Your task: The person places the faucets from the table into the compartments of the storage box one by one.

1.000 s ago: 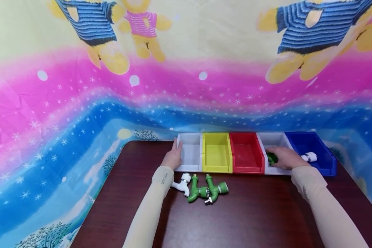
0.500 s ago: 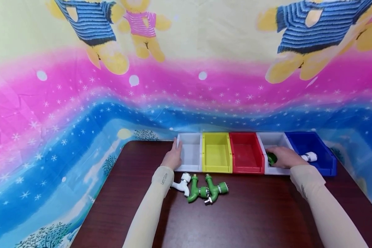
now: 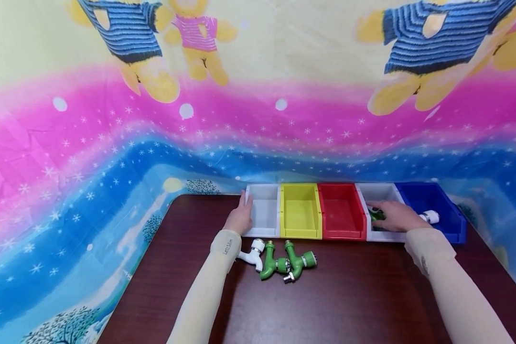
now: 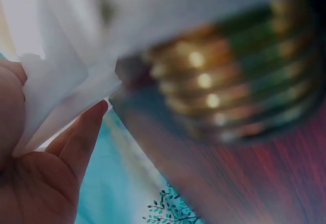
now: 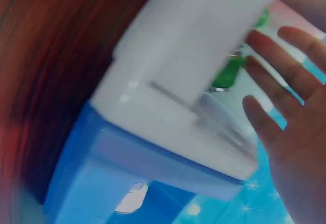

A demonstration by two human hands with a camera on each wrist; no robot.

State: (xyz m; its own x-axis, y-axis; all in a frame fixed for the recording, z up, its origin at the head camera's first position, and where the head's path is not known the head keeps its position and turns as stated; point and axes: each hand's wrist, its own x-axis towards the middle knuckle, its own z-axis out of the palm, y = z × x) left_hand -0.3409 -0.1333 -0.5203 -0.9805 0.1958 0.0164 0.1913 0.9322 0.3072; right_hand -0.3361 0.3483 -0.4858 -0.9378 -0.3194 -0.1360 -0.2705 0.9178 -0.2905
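Note:
On the table's left, my left hand (image 3: 238, 220) holds the side wall of the leftmost white bin (image 3: 264, 234), its thumb and fingers on either side of the wall in the left wrist view. My right hand (image 3: 395, 217) reaches over the second white bin (image 3: 384, 236), fingers spread and fairly straight in the right wrist view. Below its fingertips lies a green faucet (image 3: 377, 215), partly hidden by the hand and bin wall. In front of the bins lie a white faucet (image 3: 252, 258) and two green faucets, one left (image 3: 268, 265) and one right (image 3: 298, 265).
Between the white bins stand a yellow bin (image 3: 302, 234) and a red bin (image 3: 344, 235). At the right end a blue bin (image 3: 453, 236) contains a white faucet (image 3: 431, 217). A printed cloth (image 3: 284, 162) hangs behind the brown table (image 3: 348, 296).
My right hand's fingers have loosened from the green faucet, which now sits lower in the second white bin. My left hand stays on the leftmost bin.

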